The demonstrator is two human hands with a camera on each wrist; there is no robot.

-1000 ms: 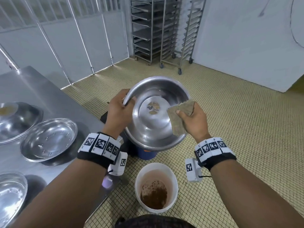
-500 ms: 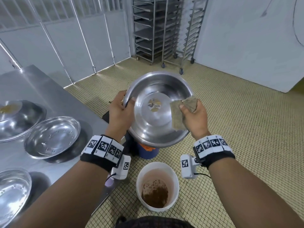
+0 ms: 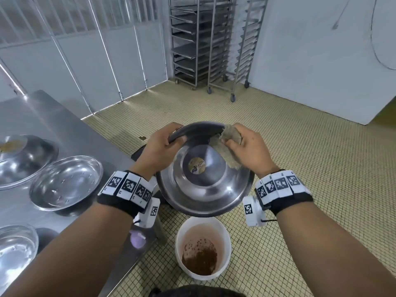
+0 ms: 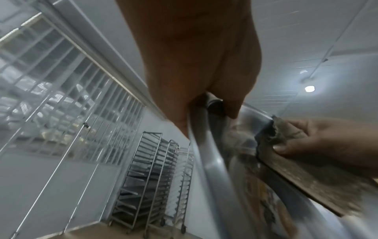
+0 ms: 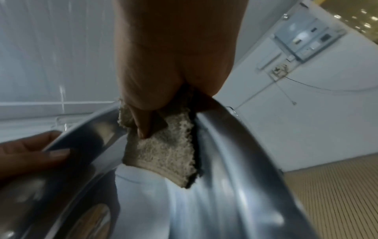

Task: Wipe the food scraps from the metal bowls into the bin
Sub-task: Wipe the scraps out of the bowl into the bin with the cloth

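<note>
Steel covers the table point(image 3: 53, 125) out to the left of the grip, where three more bowls rest: one holding brownish scraps point(image 3: 19, 159), a shallow one nearer point(image 3: 66, 183), and a third at the lower edge point(image 3: 15, 251).

The left hand point(image 3: 160, 151) clamps the far left rim of a metal bowl point(image 3: 205, 189), thumb inside, fingers curled behind. The bowl is tilted steeply, its inside facing the person, a round sticker at its centre. It hangs in the air directly above a white bin point(image 3: 202, 249) on the tiled floor; brown scraps already lie in the bin.

Just right of that grip, along the same upper rim, the right hand point(image 3: 246, 148) pinches a rough beige cloth point(image 3: 225, 151) and presses it to the inner wall.

The bowl looks thin, rigid and light, but polished and likely slippery where wet, so a rim pinch with the thumb hooked inside seems the safest hold. The cloth is soft and limp; bunching it under the fingertips should give it firmness. No scraps are clearly visible inside the bowl.
</note>
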